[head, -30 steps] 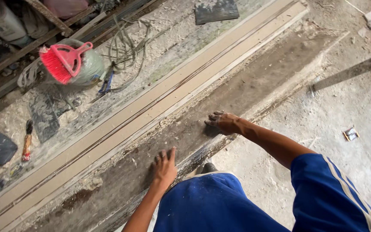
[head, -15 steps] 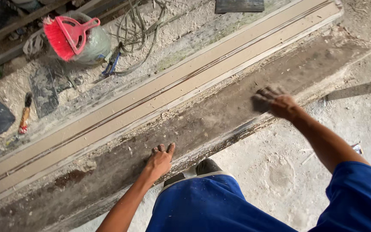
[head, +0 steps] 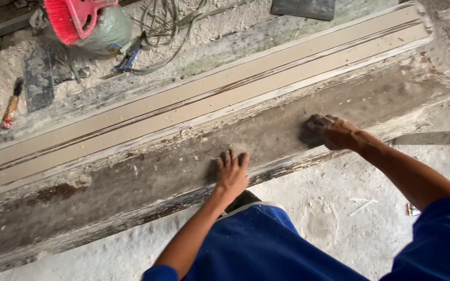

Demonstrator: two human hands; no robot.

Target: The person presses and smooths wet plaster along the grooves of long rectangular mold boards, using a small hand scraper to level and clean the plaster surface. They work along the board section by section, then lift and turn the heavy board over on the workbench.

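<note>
L hand [head: 231, 174] lay flat, fingers spread, on dusty beam [head: 147, 171]. R hand [head: 334, 132] curled, pressed on same beam; grip contents unclear.

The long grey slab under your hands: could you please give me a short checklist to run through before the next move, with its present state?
1. Left hand flat on the slab, bracing: ok.
2. Right hand pressed on the slab further right: ok; whether it holds a pad or cloth: cannot tell.
3. Slab surface ahead free of tools: ok, only dust and stains show.
4. Tan grooved strip lies alongside the slab, apart from both hands: ok.
5. Red brush, cables and red-handled tool lie beyond the strip: ok.
6. Slab firmly supported underneath: cannot tell.
</note>
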